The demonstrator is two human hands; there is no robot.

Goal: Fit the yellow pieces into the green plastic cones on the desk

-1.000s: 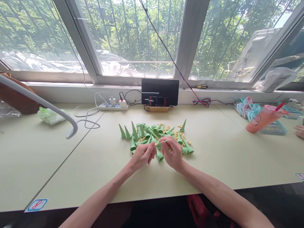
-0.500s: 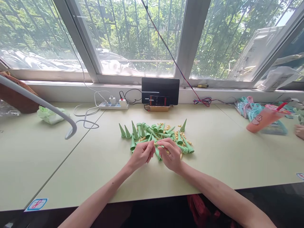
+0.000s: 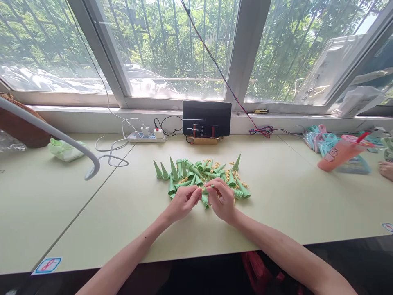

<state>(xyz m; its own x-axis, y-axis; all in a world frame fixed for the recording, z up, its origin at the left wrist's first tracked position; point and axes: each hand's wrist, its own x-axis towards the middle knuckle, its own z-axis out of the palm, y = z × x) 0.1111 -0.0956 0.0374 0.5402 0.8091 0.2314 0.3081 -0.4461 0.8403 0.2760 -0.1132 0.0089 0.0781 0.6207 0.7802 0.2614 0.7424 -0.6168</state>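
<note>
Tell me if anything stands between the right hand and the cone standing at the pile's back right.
Yes: a nearer green cone and small yellow pieces lie between the right hand and that back-right cone.

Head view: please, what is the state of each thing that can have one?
Left hand: fingertips pinched, contents unclear
Right hand: pinching small green piece
Green cones: some upright, some lying
Phone: screen lit
Large screen: dark
Power strip: plugs inserted
Cup: lidded, straw in
</note>
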